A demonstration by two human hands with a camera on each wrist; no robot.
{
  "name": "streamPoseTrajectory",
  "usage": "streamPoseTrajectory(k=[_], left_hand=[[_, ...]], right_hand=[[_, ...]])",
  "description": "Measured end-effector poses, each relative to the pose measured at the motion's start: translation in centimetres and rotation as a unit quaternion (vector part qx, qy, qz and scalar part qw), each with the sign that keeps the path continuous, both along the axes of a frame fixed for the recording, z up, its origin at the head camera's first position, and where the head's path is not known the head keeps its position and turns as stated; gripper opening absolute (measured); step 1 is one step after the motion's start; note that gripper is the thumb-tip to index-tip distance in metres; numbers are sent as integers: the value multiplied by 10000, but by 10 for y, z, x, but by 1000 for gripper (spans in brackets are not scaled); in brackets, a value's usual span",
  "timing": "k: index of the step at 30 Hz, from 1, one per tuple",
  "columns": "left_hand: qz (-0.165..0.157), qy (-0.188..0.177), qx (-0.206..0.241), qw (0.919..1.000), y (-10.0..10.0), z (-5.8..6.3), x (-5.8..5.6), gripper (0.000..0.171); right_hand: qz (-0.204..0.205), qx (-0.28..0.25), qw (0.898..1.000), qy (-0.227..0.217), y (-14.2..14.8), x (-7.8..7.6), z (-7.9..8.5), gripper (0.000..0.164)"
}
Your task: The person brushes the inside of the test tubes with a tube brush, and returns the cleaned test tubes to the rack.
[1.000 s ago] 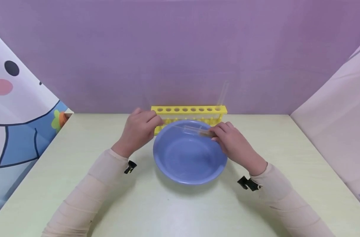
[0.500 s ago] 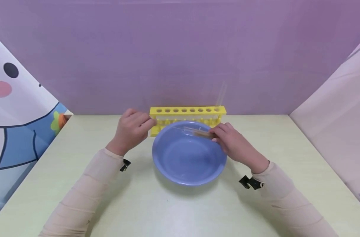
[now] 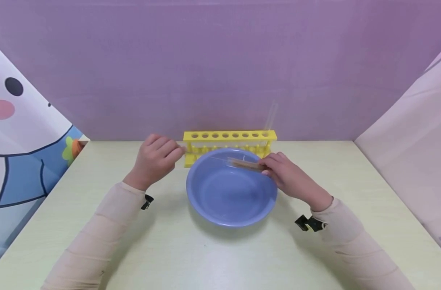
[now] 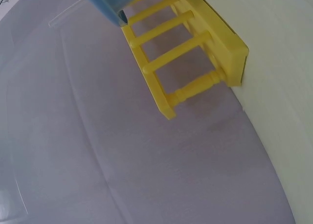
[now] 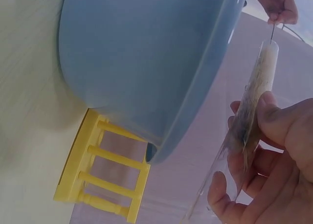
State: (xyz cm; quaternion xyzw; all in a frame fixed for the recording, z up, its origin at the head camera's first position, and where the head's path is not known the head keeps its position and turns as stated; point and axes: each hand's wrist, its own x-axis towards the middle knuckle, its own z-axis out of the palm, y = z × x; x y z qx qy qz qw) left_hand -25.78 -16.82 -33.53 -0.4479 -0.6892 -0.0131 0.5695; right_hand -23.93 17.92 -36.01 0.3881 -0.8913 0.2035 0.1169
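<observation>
My right hand (image 3: 290,177) holds a clear glass test tube (image 5: 208,190) over the far side of a blue basin (image 3: 231,197), its mouth pointing left. Inside the tube are the pale bristles of a test tube brush (image 5: 261,79), close to the mouth in the right wrist view. A thin wire handle runs from it to my left hand (image 3: 154,161), which pinches the wire left of the basin. Thumb and fingers of my right hand wrap the tube's middle and closed end. The left wrist view does not show the left hand.
Behind the basin stands a yellow test tube rack (image 3: 230,136) with a row of holes. Another clear test tube (image 3: 271,116) leans in its rightmost hole. A purple cloth (image 3: 220,64) hangs behind the pale table (image 3: 206,257).
My left hand has moved left, away from the basin, drawing the brush towards the tube's mouth. My right hand and the tube have stayed almost in place.
</observation>
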Motion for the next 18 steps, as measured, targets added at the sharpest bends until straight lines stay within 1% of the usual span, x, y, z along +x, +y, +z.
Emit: streamPoseTrajectory(k=[5,12,18], left_hand=[[-50,-42,23,10000,-3,0,0,17],[-53,-64,69,9999,-7,1,1,17],[-46,-34,144,9999,-12,3,1,16]], right_hand=[[52,17,10000,-43,3,0,-1,22],[172,-83,9998,74,8,-1,-4,23],[120,-16,9999,51,10,-2,-6,24]])
